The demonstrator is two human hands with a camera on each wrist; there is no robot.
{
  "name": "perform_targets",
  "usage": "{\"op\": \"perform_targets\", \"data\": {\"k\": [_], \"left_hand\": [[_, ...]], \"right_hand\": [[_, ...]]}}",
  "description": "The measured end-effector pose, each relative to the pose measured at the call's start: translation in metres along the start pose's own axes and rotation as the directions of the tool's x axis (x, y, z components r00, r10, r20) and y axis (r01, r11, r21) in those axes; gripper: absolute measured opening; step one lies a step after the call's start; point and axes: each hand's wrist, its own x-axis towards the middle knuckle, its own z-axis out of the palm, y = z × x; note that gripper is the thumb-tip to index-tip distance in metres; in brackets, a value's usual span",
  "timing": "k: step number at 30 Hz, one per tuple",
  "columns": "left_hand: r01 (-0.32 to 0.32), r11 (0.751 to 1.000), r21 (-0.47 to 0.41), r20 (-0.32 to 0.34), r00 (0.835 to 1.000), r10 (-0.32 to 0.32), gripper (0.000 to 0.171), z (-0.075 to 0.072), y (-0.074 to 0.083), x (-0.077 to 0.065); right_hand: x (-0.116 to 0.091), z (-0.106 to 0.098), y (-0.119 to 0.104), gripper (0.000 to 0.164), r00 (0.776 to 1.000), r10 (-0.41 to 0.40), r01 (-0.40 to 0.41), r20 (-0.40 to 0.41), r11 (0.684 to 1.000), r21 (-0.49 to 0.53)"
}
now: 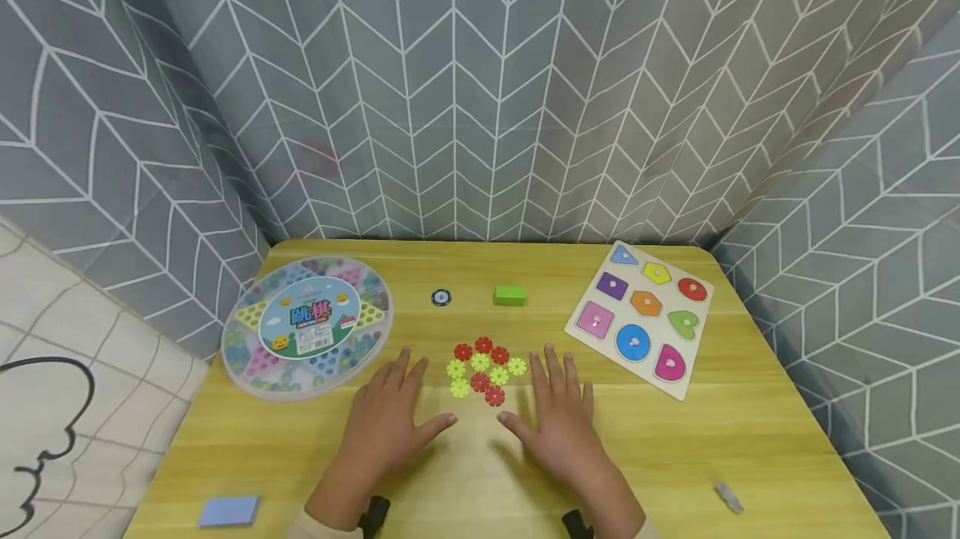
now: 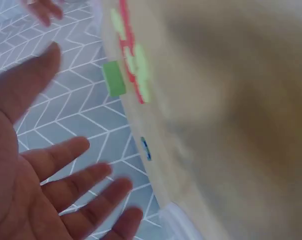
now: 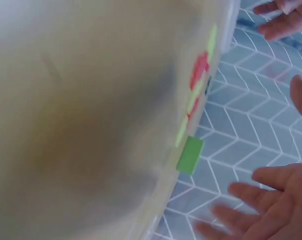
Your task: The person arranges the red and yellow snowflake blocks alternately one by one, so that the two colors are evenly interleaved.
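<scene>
Several red and yellow-green flower-shaped discs (image 1: 480,382) lie grouped in the middle of the table, in the head view. To their left my left hand (image 1: 390,418) is spread with straight fingers and holds nothing. On the other side my right hand (image 1: 558,426) has its fingers spread too, with nothing in it. Both thumbs point inward below the discs without touching them. In the left wrist view the left palm (image 2: 21,195) shows bare; the right palm (image 3: 281,210) in the right wrist view is bare as well.
A round Chinese checkers box (image 1: 240,372) lies at the left, a wooden shape puzzle board (image 1: 652,372) at the right. Behind the discs are a green block (image 1: 510,296) and a dark poker chip (image 1: 441,297). A blue block (image 1: 228,511) and a small grey object (image 1: 728,496) lie nearer the front.
</scene>
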Motion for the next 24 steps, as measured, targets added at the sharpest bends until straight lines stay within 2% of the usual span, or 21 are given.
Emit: {"op": "perform_targets", "data": {"k": [3, 6, 9, 12, 15, 19, 24], "left_hand": [[-0.002, 0.994, -0.105, 0.039, 0.999, 0.006, 0.077, -0.007, 0.005, 0.01], [0.03, 0.978, -0.208, 0.086, 0.996, -0.012, 0.064, -0.01, 0.011, 0.026], [0.08, 0.968, -0.236, 0.148, 0.988, -0.045, 0.056, -0.008, 0.015, 0.038], [0.085, 0.975, -0.204, 0.176, 0.983, -0.049, 0.052, -0.007, 0.017, 0.053], [0.076, 0.985, -0.157, 0.186, 0.981, -0.046, 0.05, -0.005, 0.019, 0.064], [0.07, 0.991, -0.116, 0.194, 0.98, -0.046, 0.048, -0.002, 0.02, 0.07], [0.036, 0.995, -0.088, 0.231, 0.973, -0.015, 0.043, 0.006, 0.022, 0.068]], "right_hand": [[0.012, -0.014, 0.006, 0.085, 1.0, 0.025, -0.026, 0.01, 0.991, 0.129], [0.033, -0.026, 0.015, 0.066, 0.998, 0.062, -0.064, 0.015, 0.961, 0.271], [0.054, -0.029, 0.023, 0.05, 0.997, 0.062, -0.073, 0.046, 0.943, 0.325], [0.075, -0.027, 0.026, 0.042, 0.994, 0.048, -0.076, 0.093, 0.941, 0.329], [0.087, -0.02, 0.025, 0.037, 0.99, 0.036, -0.077, 0.134, 0.946, 0.316], [0.091, -0.01, 0.02, 0.036, 0.986, 0.03, -0.073, 0.166, 0.964, 0.257], [0.084, 0.0, 0.012, 0.033, 0.986, 0.042, -0.074, 0.159, 0.977, 0.198]]}}
